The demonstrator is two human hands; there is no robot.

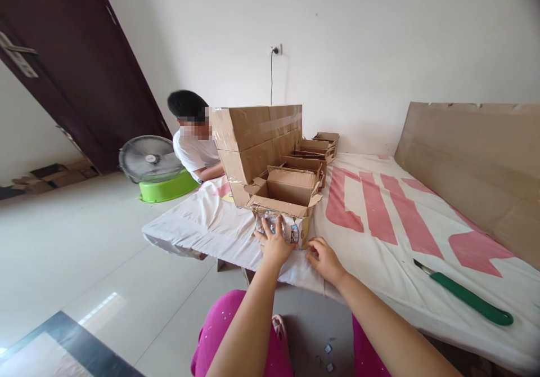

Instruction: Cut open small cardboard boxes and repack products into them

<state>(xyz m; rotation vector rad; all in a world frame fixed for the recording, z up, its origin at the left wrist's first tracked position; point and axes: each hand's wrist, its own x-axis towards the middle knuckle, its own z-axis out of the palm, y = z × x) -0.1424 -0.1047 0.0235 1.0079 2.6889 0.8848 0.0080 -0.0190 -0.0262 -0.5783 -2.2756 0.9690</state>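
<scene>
Small printed carton [282, 219] sits at the near edge of the cloth-covered table [379, 253], flaps up. Left hand [274, 245] pressed flat, fingers spread, against its front. Right hand [324, 260] loosely curled, empty, on the cloth beside its right corner.

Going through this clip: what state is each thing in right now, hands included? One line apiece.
left hand: fingers spread, pressed flat on the small printed carton
right hand: curled, touching the carton's lower corner
small printed carton: on the table edge
open cardboard box: flaps up
large taped box: closed
green-handled knife: lying flat, untouched
fan: blades blurred, cannot tell if running
</scene>
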